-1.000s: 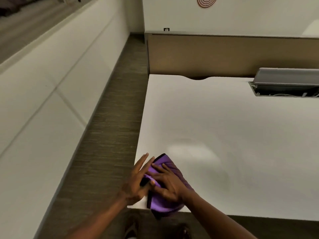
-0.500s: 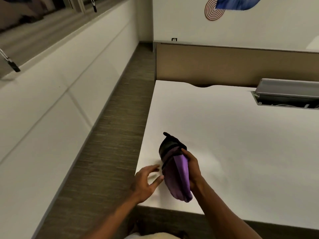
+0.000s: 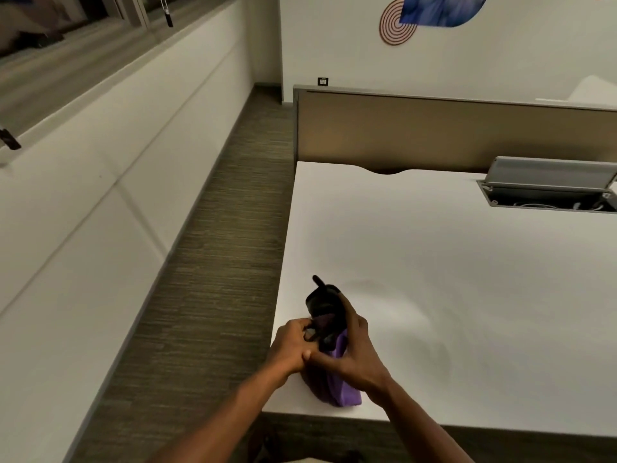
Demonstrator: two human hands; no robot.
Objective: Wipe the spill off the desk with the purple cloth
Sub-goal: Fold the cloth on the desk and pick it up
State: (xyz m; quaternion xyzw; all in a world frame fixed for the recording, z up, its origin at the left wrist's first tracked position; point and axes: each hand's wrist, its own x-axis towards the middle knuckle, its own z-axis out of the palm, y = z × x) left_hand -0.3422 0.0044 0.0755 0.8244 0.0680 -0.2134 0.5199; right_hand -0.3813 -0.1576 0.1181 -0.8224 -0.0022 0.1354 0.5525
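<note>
The purple cloth (image 3: 337,382), dark along its upper edge, is bunched up and held just above the front left corner of the white desk (image 3: 467,262). My right hand (image 3: 354,355) grips it from the right side, fingers wrapped over the top. My left hand (image 3: 290,345) pinches the cloth's dark edge from the left, thumb touching my right hand. A faint dull smear (image 3: 430,352) shows on the desk just right of the cloth; I cannot tell whether it is wet.
An open grey cable hatch (image 3: 547,188) sits at the desk's back right. A brown divider panel (image 3: 434,135) stands behind the desk. Carpeted floor (image 3: 217,295) and a white wall ledge run along the left.
The cloth went from lying flat under both hands to being lifted and bunched by my right hand. My left hand came off it, then closed on its dark edge.
</note>
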